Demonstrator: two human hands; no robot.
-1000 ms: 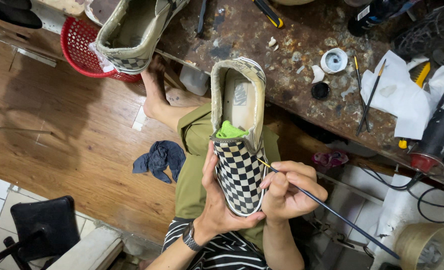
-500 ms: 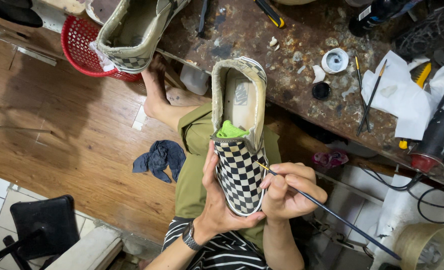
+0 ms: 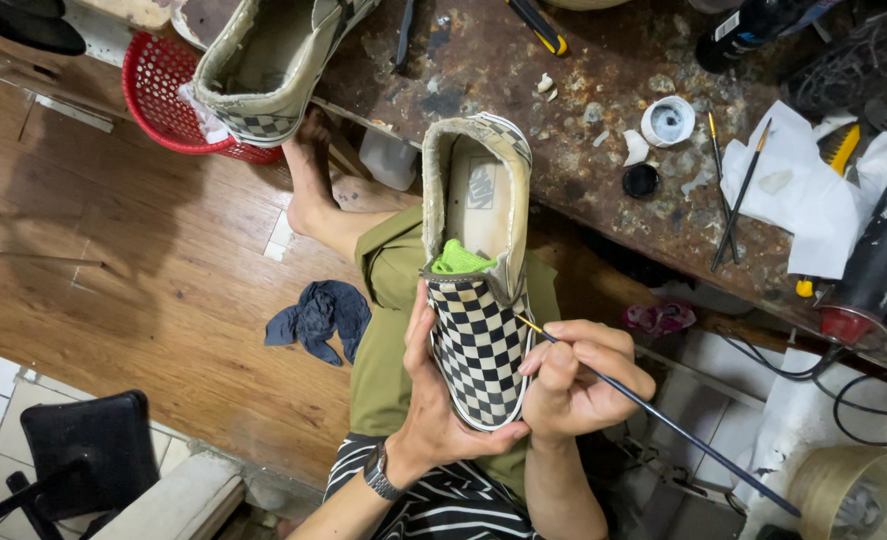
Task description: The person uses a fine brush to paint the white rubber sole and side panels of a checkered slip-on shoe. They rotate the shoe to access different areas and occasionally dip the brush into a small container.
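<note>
Nothing much has moved since before: my left hand (image 3: 433,400) still cups the checkered slip-on shoe (image 3: 478,290) over my lap, my right hand (image 3: 578,385) pinches the thin paintbrush (image 3: 653,412) touching its side, painting seemingly unfinished.

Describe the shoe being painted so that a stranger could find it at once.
Look below the stained workbench, over the person's lap. The checkered slip-on shoe is cupped by the left hand, a thin brush touching its side. Unlike the other shoe above, it holds green stuffing.
</note>
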